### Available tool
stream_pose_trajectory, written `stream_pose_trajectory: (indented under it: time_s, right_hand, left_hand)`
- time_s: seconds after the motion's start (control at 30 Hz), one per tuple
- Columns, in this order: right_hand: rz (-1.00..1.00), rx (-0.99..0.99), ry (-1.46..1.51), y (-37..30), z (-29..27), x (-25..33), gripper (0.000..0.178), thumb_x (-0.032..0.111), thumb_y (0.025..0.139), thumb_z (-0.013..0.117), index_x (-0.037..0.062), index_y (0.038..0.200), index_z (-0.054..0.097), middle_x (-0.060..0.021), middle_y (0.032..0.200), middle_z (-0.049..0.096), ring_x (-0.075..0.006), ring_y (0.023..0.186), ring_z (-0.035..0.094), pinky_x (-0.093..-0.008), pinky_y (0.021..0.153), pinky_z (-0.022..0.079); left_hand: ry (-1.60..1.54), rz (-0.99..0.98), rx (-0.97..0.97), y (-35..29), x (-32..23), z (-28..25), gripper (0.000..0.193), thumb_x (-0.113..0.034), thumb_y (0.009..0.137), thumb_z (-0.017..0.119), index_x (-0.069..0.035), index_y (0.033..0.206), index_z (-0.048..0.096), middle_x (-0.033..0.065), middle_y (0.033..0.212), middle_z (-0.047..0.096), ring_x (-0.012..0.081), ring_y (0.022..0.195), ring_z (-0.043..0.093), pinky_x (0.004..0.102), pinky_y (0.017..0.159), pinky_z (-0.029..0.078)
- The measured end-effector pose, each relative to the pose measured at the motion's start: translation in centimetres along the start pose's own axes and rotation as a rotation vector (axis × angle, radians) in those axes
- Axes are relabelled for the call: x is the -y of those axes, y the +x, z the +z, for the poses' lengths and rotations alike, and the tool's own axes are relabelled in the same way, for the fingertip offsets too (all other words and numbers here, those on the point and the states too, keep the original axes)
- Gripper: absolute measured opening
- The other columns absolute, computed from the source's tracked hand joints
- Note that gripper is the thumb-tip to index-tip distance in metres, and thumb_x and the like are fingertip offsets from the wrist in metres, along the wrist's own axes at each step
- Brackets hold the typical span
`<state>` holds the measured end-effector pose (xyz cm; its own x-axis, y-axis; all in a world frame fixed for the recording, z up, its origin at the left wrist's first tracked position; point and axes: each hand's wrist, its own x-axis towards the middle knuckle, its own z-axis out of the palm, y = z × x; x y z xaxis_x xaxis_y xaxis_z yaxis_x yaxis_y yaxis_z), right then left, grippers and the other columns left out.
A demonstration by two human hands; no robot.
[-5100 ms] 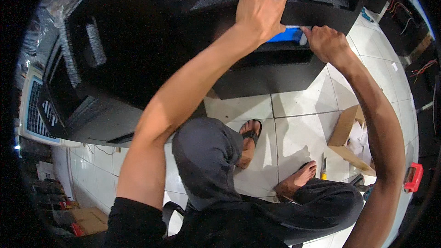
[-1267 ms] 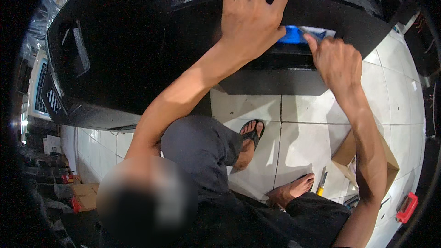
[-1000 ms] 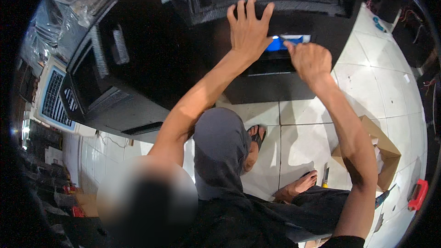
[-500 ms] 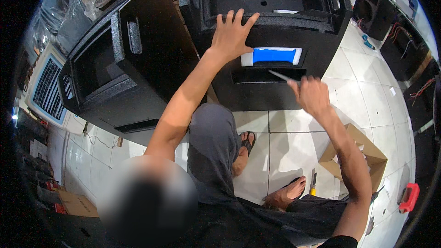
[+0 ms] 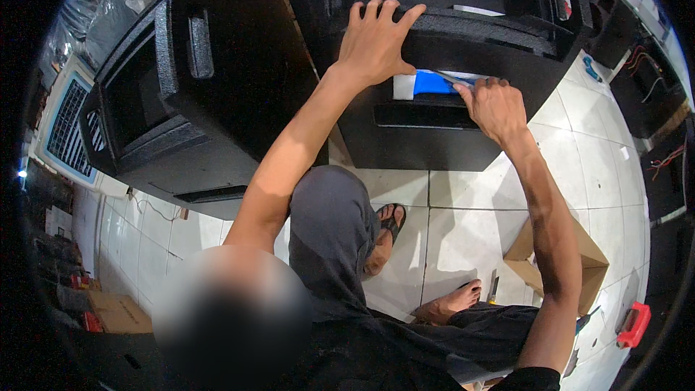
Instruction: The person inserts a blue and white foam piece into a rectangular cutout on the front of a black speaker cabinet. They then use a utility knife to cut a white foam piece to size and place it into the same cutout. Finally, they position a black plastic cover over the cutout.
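Note:
In front of me stands a black textured cabinet with a recessed top and a dark slot low in its front. Above that slot sits a small rectangular panel, blue with white ends. My left hand lies spread on the cabinet's upper front edge, its thumb by the panel's left end. A slim grey pointed tool is gripped in my closed right hand. Its tip lies over the panel's upper edge; whether it touches cannot be seen. The tool's handle is hidden in my fingers.
A second black cabinet stands close on the left, beside an air cooler. On the tiled floor at right are an open cardboard box, a red tool and a yellow-handled cutter near my foot.
My right hand has brought the tool up from the dark slot to the blue and white panel. My left hand stays on the cabinet edge. The view has shifted slightly.

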<state>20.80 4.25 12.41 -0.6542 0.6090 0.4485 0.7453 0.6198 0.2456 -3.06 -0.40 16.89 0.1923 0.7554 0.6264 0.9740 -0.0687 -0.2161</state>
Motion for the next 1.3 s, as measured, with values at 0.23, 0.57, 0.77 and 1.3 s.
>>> stream_pose_trajectory:
  time_s: [0.23, 0.57, 0.77, 1.3]
  right_hand:
    - [0.05, 0.049, 0.004, 0.7, 1.7, 0.4, 0.062, 0.051, 0.099, 0.043, 0.003, 0.07, 0.07, -0.0166, 0.065, 0.067, -0.0291, 0.062, 0.07, -0.037, 0.054, 0.058]
    - [0.052, 0.022, 0.031, 1.7, 1.4, 1.0, 0.065, 0.049, 0.102, 0.04, 0.0017, 0.071, 0.072, -0.0179, 0.063, 0.067, -0.0305, 0.062, 0.071, -0.0377, 0.054, 0.058]
    - [0.078, -0.035, 0.056, 1.9, 1.9, 1.4, 0.064, 0.048, 0.102, 0.039, 0.0023, 0.073, 0.072, -0.0205, 0.069, 0.068, -0.0344, 0.066, 0.071, -0.0407, 0.057, 0.058]
    - [0.174, 0.068, 0.034, -2.9, -1.1, -0.7, 0.065, 0.056, 0.098, 0.042, 0.0023, 0.074, 0.071, -0.0156, 0.071, 0.069, -0.0295, 0.072, 0.071, -0.0387, 0.063, 0.058]
  left_hand:
    - [-0.018, 0.036, -0.078, 0.1, 0.2, 0.5, 0.102, -0.042, 0.055, 0.09, -0.025, 0.144, 0.042, 0.015, 0.133, 0.051, 0.035, 0.126, 0.047, 0.0536, 0.106, 0.032]
    - [-0.121, 0.016, -0.017, 0.5, -1.2, -2.2, 0.09, -0.032, 0.058, 0.088, -0.009, 0.135, 0.048, 0.0217, 0.125, 0.052, 0.039, 0.12, 0.047, 0.0553, 0.104, 0.034]
    - [-0.117, 0.007, -0.018, 0.2, -1.3, -2.1, 0.09, -0.03, 0.057, 0.089, -0.009, 0.134, 0.048, 0.0224, 0.125, 0.052, 0.0394, 0.12, 0.047, 0.0541, 0.105, 0.033]
    - [-0.024, -0.004, 0.068, 0.5, -1.3, -1.1, 0.104, -0.048, 0.058, 0.088, -0.017, 0.145, 0.04, 0.0203, 0.142, 0.042, 0.0394, 0.135, 0.036, 0.0592, 0.113, 0.021]
